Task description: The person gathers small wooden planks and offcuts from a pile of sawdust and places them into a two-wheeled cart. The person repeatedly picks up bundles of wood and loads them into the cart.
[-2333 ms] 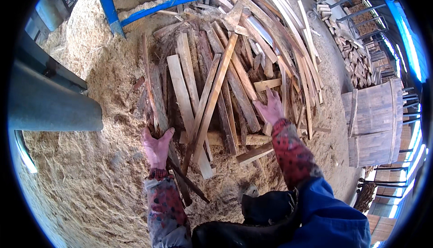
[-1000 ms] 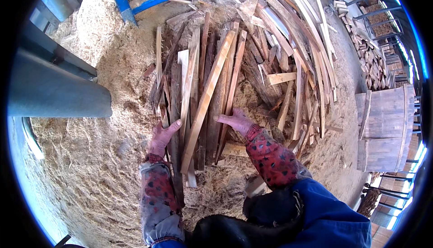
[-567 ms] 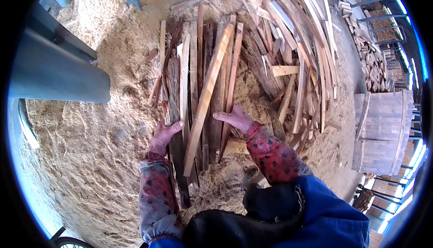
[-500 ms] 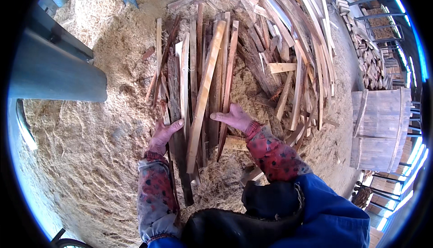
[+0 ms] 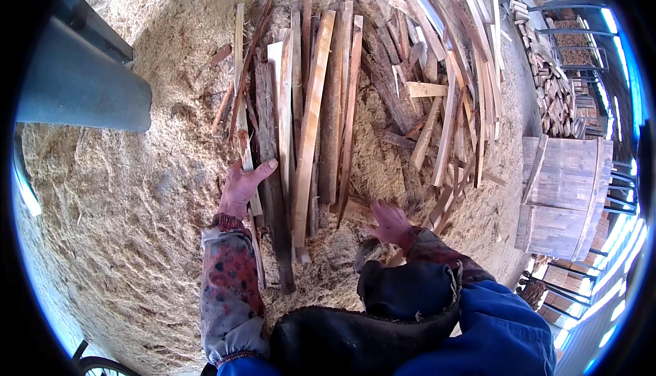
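A bundle of long wooden strips [image 5: 318, 102] lies lengthwise ahead of me, pale sawn pieces mixed with dark bark-edged ones. My left hand [image 5: 240, 188] grips its left edge: the thumb reaches over a dark bark-edged strip [image 5: 273, 205], while the fingers are partly hidden along the outer side. To the right of the bundle's near end, my right hand [image 5: 389, 224] is open, low down, with fingers apart. It is close to a short wooden piece [image 5: 357, 209], partly covered by the bundle; whether they touch I cannot tell.
Sawdust [image 5: 150, 198] covers the ground around the bundle. A heap of loose strips and slabs [image 5: 444, 89] spreads to the right. Farther right are a wooden panel [image 5: 567, 195] and stacked cut wood [image 5: 547, 82]. A grey metal post [image 5: 89, 78] stands at the left.
My right hand has let go of the bundle's right side and moved down and right, toward me. My left hand stays at the left edge. The view has shifted slightly.
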The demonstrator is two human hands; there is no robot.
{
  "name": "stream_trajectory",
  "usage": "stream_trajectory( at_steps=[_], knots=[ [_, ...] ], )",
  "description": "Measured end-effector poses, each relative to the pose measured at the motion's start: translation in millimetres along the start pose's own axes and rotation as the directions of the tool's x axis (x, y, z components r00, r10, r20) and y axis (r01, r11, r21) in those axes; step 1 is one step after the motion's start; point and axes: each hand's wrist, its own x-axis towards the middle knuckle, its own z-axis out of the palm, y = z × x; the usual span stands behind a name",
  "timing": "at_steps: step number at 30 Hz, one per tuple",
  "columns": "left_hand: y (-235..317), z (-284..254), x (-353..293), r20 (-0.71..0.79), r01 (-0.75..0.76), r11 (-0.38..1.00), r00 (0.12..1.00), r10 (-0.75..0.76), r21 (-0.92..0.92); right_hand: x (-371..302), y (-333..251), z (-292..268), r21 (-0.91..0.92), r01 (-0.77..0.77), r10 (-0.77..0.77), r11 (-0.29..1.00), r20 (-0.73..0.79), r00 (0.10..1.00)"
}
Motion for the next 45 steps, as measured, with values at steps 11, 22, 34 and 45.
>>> stream_trajectory(
  at_steps=[11,22,34,45],
  knots=[
    [-8.3,12.1,5.7,-0.031,0.06,0.997,0.998,-0.059,0.057,-91.0,43.0,-34.8,-0.006,-0.333,0.33,0.943,0.149,0.932],
    [-12.8,14.0,7.6,0.029,0.126,0.991,0.992,-0.125,-0.046,-173.3,78.6,-23.2,0.13,-0.644,0.655,0.754,-0.07,0.753],
    [-17.2,14.3,2.8,0.009,0.117,0.99,0.993,-0.116,-0.081,-57.6,16.0,-129.2,0.213,-0.205,0.272,0.955,-0.359,0.893],
    [-58.4,-3.5,17.7,0.113,0.056,0.916,0.993,-0.011,-0.398,99.4,-84.8,-200.0,-0.135,0.304,-0.322,0.943,-0.602,0.731]
  ],
)
